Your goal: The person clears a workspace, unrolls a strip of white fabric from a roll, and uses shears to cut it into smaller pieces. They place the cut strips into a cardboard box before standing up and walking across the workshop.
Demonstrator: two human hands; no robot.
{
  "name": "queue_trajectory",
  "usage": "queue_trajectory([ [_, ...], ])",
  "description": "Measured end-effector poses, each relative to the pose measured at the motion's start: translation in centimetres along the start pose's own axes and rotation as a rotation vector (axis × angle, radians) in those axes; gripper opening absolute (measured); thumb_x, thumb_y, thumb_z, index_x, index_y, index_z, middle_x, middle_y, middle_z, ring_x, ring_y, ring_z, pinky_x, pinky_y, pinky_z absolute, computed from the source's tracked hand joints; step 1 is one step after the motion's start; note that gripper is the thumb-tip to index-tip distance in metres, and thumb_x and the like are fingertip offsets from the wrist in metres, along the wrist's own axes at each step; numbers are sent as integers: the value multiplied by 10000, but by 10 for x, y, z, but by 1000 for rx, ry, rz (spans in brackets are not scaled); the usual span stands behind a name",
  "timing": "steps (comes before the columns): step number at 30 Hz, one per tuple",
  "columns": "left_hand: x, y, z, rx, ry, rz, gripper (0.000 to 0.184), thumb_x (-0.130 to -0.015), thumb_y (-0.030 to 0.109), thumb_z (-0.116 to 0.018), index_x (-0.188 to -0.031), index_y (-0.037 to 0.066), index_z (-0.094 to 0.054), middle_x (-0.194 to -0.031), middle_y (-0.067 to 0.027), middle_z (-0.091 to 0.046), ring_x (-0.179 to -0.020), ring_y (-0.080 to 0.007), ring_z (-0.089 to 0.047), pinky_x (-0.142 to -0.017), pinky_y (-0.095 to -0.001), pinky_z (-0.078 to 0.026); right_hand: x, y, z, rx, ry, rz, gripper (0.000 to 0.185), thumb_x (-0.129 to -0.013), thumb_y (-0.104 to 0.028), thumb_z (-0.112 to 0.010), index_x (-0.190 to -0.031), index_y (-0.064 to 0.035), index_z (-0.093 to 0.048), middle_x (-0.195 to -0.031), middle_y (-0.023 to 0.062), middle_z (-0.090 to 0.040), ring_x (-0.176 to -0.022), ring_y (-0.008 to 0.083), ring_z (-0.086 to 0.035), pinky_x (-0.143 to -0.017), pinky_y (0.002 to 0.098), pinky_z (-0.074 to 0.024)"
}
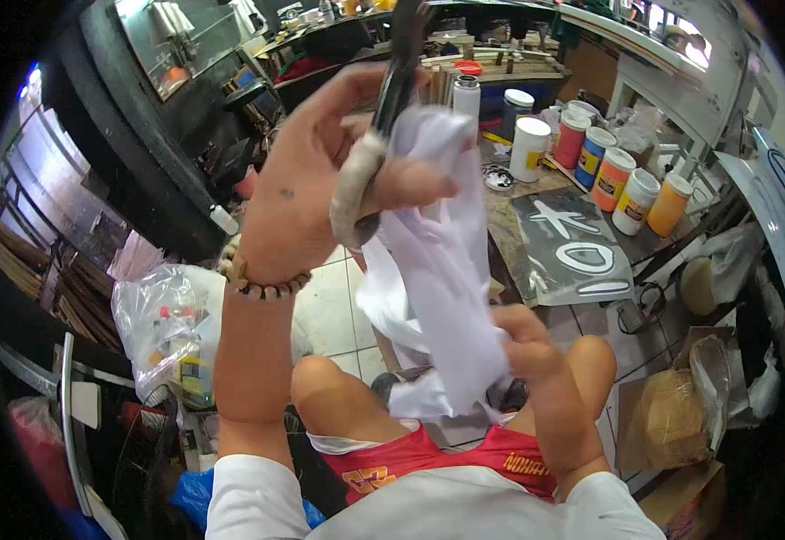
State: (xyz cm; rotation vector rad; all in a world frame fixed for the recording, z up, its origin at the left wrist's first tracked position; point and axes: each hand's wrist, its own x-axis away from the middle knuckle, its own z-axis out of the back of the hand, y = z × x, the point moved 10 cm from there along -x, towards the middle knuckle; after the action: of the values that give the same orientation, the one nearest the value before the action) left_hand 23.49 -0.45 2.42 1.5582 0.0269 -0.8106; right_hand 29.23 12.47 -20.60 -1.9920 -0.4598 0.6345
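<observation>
Raised in the upper middle, my left hand (307, 180) is wrapped round scissors (399, 67) with dark blades pointing up and a pale wrapped handle. White cloth (451, 288) hangs beside the blades and down over my lap; its top lies near my left fingers. Lower and to the right, my right hand (532, 342) is closed on the cloth's right edge. Motion blurs the scissors, the cloth and the fingertips, so whether the blades touch the cloth cannot be made out.
Paint jars (613, 180) stand on the right-hand workbench, beside a black stencil sheet (572, 247). A clear plastic bag (163, 324) lies at left. Cardboard with a wrapped bundle (672, 414) is on the floor at right. A cluttered bench (338, 49) runs along the back.
</observation>
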Motion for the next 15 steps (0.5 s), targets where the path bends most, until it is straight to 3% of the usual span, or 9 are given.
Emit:
queue_trajectory([
  [1,11,-16,18,-66,31,30,666,-784,153,-843,-1309,-31,-475,-927,-60,-699,-813,-70,-646,-660,-186,-501,14,-10,1,-145,83,44,325,-756,-194,-736,-976,29,-648,-815,61,-645,-649,87,-556,-544,241,-387],
  [2,22,-34,36,-247,56,32,652,-837,279,-767,-1331,-21,-466,-1087,-119,-665,-883,-158,-673,-692,-266,-546,34,-27,14,-185,141,210,271,-744,-170,-729,-929,9,-645,-803,88,-652,-623,130,-578,-535,267,-407],
  [3,34,-55,56,-424,77,35,666,-890,406,-690,-1352,-11,-456,-1247,-179,-632,-953,-245,-699,-725,-347,-591,40,-41,8,-274,108,266,286,-745,-229,-745,-887,-3,-642,-724,106,-645,-586,164,-587,-520,284,-419],
  [5,61,-136,104,-136,143,116,637,-885,453,-685,-1317,35,-472,-1163,-176,-666,-929,-232,-696,-727,-333,-575,54,-54,12,-196,150,298,314,-786,-298,-746,-849,-11,-636,-652,121,-630,-596,200,-610,-533,297,-445],
  [7,95,-204,128,241,360,293,541,-920,407,-668,-1271,56,-454,-1091,-182,-682,-853,-219,-696,-678,-341,-568,66,-62,6,-246,-14,366,337,-845,-341,-721,-815,-21,-621,-621,119,-616,-621,229,-631,-554,296,-466],
  [9,138,-293,175,128,703,425,413,-952,308,-633,-1223,65,-439,-1003,-159,-680,-751,-205,-678,-618,-332,-556,76,-55,7,-309,-107,269,345,-889,-355,-686,-803,-29,-615,-663,153,-643,-633,265,-642,-590,333,-488],
  [11,174,-361,194,-96,911,466,390,-949,279,-617,-1208,72,-413,-930,-141,-662,-678,-187,-656,-549,-323,-539,75,-68,-10,-245,-128,352,371,-906,-386,-662,-727,-79,-557,-698,151,-681,-560,229,-601,-591,333,-500],
  [13,190,-397,185,-185,999,625,386,-913,294,-675,-1137,55,-471,-868,-129,-639,-652,-163,-635,-522,-315,-532,73,-65,-9,-246,-197,414,358,-913,-384,-651,-780,-56,-599,-707,177,-677,-593,265,-622,-611,362,-503],
  [15,188,-439,165,183,967,767,374,-854,290,-745,-1055,42,-550,-863,-129,-646,-641,-189,-637,-516,-349,-540,79,-64,-37,-251,-589,421,287,-894,-301,-678,-857,-22,-625,-867,224,-694,-767,293,-665,-723,381,-498],
])
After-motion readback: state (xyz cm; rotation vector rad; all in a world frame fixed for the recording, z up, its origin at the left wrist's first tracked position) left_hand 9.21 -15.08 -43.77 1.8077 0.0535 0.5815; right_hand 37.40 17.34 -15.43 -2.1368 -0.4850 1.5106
